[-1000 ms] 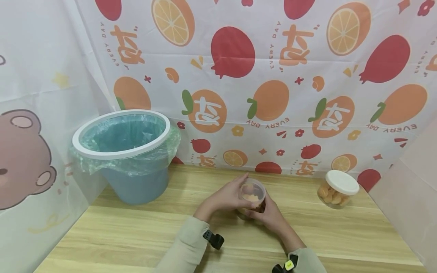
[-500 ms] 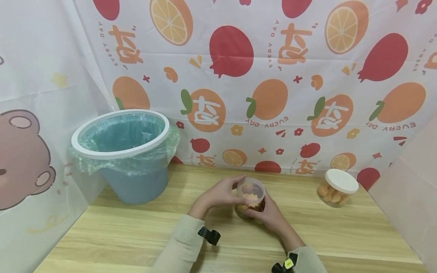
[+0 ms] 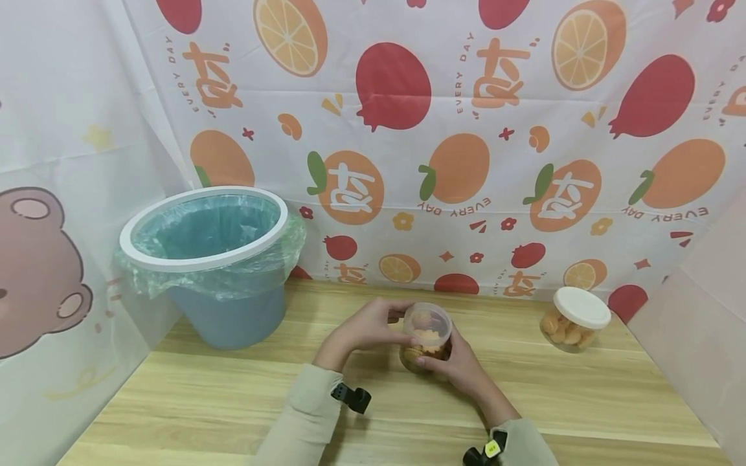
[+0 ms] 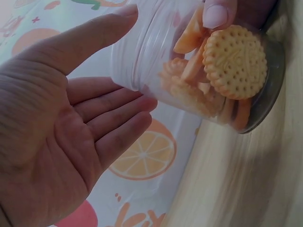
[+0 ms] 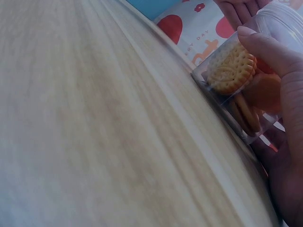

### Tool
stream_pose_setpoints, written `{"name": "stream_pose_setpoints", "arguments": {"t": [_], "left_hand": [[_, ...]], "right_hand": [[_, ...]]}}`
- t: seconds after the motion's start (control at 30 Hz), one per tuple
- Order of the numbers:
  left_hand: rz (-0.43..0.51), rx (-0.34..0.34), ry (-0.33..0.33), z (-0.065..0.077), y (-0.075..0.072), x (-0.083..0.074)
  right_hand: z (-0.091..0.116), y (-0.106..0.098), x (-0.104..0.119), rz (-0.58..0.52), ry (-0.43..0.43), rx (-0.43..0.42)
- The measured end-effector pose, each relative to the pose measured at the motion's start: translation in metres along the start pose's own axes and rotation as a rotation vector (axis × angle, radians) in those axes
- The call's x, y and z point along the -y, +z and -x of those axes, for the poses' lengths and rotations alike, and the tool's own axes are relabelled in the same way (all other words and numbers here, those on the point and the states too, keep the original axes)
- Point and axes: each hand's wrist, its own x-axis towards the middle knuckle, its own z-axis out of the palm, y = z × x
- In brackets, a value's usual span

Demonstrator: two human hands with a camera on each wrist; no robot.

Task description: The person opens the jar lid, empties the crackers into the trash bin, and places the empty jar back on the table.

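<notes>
Clear jar [image 3: 429,323] stands on the bench [image 3: 583,401] in the right hand's [image 3: 460,369] curled grip. Fingers nearly straight, thumb spread wide, the left hand [image 3: 368,327] flanks its rim; contact is hard to tell. "EVERY DAY" reads on the cloth [image 3: 408,155] beyond the hands. Wrist views reveal a biscuit's [image 4: 235,62] embossing, illegible; the head view alone shows a white-lidded jar [image 3: 574,327] to the right hand's right.

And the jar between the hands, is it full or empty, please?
The jar is partly full: biscuits show through its wall, with free space above.
</notes>
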Motion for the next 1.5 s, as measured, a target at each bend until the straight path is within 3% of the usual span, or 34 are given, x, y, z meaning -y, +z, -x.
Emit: {"name": "stream_pose_setpoints", "arguments": {"t": [0.3, 0.7, 0.93, 1.17, 1.5], "left_hand": [[0.014, -0.005, -0.016, 0.002, -0.005, 0.001], [0.01, -0.073, -0.054, -0.002, 0.0, 0.005], [-0.036, -0.064, -0.054, -0.007, 0.012, 0.006], [-0.098, -0.105, -0.037, -0.015, 0.029, 0.005], [-0.048, -0.152, -0.073, -0.017, 0.043, 0.001]], "right_hand": [[0.0, 0.0, 0.001, -0.004, 0.012, -0.002], [0.0, -0.001, 0.001, 0.023, 0.015, -0.004], [0.0, -0.001, 0.0, -0.001, -0.012, 0.006], [0.0, -0.001, -0.001, -0.031, -0.044, 0.025], [-0.001, -0.001, -0.002, -0.018, -0.038, 0.019]]}}
